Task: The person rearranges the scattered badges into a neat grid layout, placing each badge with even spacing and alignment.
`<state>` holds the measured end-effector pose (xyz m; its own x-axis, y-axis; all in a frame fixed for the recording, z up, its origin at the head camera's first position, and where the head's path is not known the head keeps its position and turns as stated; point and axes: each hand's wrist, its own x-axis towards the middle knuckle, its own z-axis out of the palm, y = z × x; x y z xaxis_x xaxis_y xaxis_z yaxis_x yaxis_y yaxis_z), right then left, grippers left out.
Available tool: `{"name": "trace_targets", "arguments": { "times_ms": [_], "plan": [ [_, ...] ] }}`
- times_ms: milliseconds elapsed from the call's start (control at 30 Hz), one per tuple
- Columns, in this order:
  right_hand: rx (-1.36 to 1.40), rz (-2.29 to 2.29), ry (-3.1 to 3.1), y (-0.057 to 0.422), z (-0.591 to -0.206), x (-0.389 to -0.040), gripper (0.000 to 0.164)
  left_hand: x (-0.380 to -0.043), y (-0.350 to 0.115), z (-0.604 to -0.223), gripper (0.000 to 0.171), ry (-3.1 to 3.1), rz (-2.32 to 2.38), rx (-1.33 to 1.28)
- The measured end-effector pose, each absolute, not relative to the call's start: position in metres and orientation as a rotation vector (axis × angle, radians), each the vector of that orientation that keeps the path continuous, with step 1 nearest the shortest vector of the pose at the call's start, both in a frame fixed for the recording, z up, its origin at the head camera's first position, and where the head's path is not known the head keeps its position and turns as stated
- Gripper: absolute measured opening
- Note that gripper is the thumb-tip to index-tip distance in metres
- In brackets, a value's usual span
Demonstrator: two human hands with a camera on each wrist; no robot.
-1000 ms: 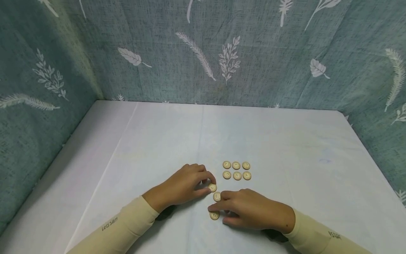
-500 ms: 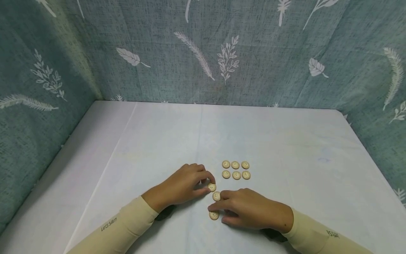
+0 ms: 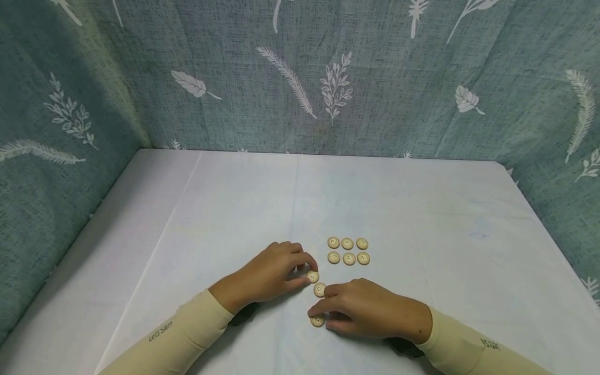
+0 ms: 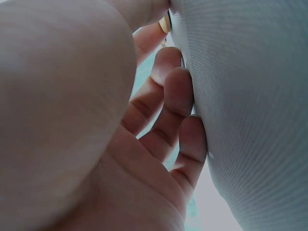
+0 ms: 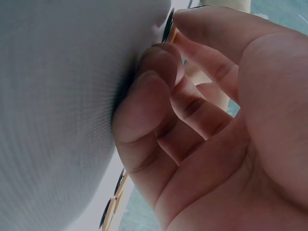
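Observation:
A round cream wooden button [image 3: 312,276] lies on the white cloth, and my left hand [image 3: 274,271] holds it at its rim between thumb and index finger. My right hand [image 3: 370,310] has thumb and index finger at the rim of a lower button [image 3: 317,320]. Between the two sits a third button [image 3: 320,289], beside the right hand's other fingers. Edge-on in the left wrist view, a button [image 4: 165,24] shows at the fingertips. In the right wrist view a dark-edged button [image 5: 169,26] stands by the thumb tip.
Just beyond the hands, several matching buttons [image 3: 349,259] lie in two short rows. White cloth [image 3: 225,198] covers the table. Green leaf-patterned fabric [image 3: 244,99] rises behind the table and along both sides.
The lower button has slid slightly toward the table's near side under my right fingers. My left hand and the two rows of buttons have stayed put; the head view has shifted a little.

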<state>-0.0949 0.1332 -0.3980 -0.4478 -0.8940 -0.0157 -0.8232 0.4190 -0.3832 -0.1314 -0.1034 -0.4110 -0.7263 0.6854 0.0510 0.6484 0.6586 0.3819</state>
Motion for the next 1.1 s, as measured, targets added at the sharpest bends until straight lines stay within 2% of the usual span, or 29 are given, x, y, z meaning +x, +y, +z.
{"name": "trace_targets", "arguments": {
  "times_ms": [333,700,1100],
  "plan": [
    [-1.476,-0.514,2.436,0.1327,-0.3969,-0.0946,0.024,-0.1317,-0.1039,-0.4122,0.017,2.777,0.584,1.132],
    [-1.555,-0.529,2.46,0.1331,-0.3997,-0.0955,0.015,-0.1317,-0.1042,-0.4127,0.016,2.773,0.594,1.123],
    [-1.434,-0.585,2.406,0.1318,-0.3973,-0.0968,0.015,-0.1316,-0.1042,-0.4125,0.017,2.778,0.607,1.124]
  ]
}}
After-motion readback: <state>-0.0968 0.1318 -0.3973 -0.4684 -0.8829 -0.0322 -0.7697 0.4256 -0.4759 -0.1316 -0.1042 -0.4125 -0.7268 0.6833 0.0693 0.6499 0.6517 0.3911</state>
